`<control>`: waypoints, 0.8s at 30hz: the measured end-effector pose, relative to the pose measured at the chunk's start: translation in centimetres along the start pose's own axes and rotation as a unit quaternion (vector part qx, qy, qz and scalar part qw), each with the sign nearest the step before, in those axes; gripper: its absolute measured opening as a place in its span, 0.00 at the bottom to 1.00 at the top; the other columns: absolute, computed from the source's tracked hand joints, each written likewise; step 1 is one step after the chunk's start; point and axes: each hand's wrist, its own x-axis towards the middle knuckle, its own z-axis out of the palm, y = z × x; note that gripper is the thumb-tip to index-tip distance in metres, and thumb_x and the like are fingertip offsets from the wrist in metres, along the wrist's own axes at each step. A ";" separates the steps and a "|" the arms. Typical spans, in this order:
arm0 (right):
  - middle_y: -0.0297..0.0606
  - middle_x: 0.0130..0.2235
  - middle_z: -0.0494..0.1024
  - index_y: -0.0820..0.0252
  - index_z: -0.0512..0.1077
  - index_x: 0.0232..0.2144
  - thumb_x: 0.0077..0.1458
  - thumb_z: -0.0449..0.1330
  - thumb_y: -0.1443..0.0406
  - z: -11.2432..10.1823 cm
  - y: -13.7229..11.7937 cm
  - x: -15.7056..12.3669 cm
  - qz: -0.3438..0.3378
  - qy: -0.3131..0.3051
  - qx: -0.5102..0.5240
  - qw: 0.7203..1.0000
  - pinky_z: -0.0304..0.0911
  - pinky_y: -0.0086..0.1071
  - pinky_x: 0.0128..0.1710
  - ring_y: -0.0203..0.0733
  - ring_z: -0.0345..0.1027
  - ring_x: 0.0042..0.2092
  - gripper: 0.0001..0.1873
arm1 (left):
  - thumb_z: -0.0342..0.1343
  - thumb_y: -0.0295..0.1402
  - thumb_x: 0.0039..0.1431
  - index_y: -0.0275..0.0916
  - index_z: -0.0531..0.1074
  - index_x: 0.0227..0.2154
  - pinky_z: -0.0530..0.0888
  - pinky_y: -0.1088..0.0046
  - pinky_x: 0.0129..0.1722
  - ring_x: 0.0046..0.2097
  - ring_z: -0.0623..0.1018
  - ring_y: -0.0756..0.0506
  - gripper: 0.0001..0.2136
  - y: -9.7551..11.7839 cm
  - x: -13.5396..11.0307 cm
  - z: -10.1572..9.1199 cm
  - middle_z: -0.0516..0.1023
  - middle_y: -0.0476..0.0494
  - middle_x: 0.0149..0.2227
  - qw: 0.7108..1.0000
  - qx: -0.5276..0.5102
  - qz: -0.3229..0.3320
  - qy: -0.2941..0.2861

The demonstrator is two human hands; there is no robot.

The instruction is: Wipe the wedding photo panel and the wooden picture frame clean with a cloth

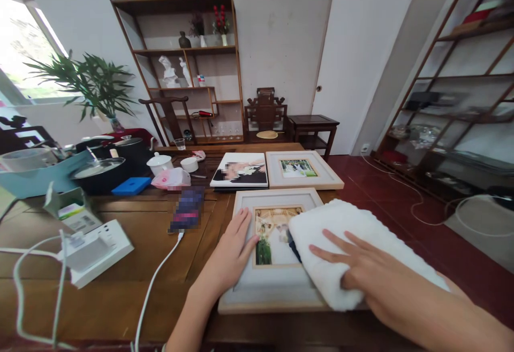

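A picture frame [281, 288] with a pale wood border and a wide white mat lies flat on the table in front of me. Its small photo [267, 234] is partly covered on the right by a thick white towel [341, 218]. My right hand [361, 261] presses on this towel, two fingers stretched over it and others curled into its folds. The towel drapes over the frame's right side and past its edge. On the left side of the same frame, my left hand [235, 245] rests flat with fingers extended, holding nothing.
Behind are a second frame [333, 175] and a photo panel [241, 173]. Leftward on the wooden table [160, 309] are a phone [187, 210] on a white cable [155, 272], a white box [108, 255], a blue box [130, 185], a lidded pan [100, 167] and white cups.
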 end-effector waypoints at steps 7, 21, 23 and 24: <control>0.44 0.39 0.76 0.58 0.71 0.34 0.50 0.48 0.66 -1.5 5.5 1.7 0.148 0.206 0.174 0.952 0.65 0.42 0.40 0.51 0.69 0.41 0.12 | 0.42 0.35 0.63 0.40 0.55 0.59 0.58 0.58 0.60 0.63 0.55 0.43 0.21 0.1 0.1 -0.1 0.55 0.40 0.62 0.999 0.020 0.029 -0.012; 0.48 0.50 0.70 0.62 0.72 0.38 0.44 0.53 0.78 -1.4 -0.6 17.8 -0.170 0.150 -0.121 0.966 0.49 0.40 0.55 0.45 0.58 0.55 0.19 | 0.43 0.34 0.63 0.43 0.61 0.55 0.62 0.60 0.57 0.60 0.62 0.42 0.18 0.3 0.0 -0.3 0.62 0.42 0.59 0.998 -0.002 0.055 0.004; 0.48 0.47 0.72 0.62 0.72 0.38 0.44 0.52 0.79 -0.9 -1.0 17.9 -0.155 0.141 -0.119 0.971 0.51 0.39 0.53 0.45 0.60 0.53 0.19 | 0.43 0.34 0.63 0.44 0.61 0.55 0.62 0.60 0.57 0.59 0.62 0.42 0.18 0.4 0.1 -0.4 0.62 0.42 0.58 0.998 -0.006 0.060 0.004; 0.48 0.47 0.72 0.63 0.72 0.38 0.44 0.52 0.79 -0.8 -0.8 17.6 -0.145 0.135 -0.120 0.973 0.52 0.40 0.52 0.46 0.60 0.53 0.19 | 0.43 0.34 0.63 0.44 0.61 0.55 0.62 0.60 0.57 0.60 0.61 0.42 0.18 0.3 0.1 -0.4 0.61 0.43 0.59 0.998 -0.006 0.060 0.004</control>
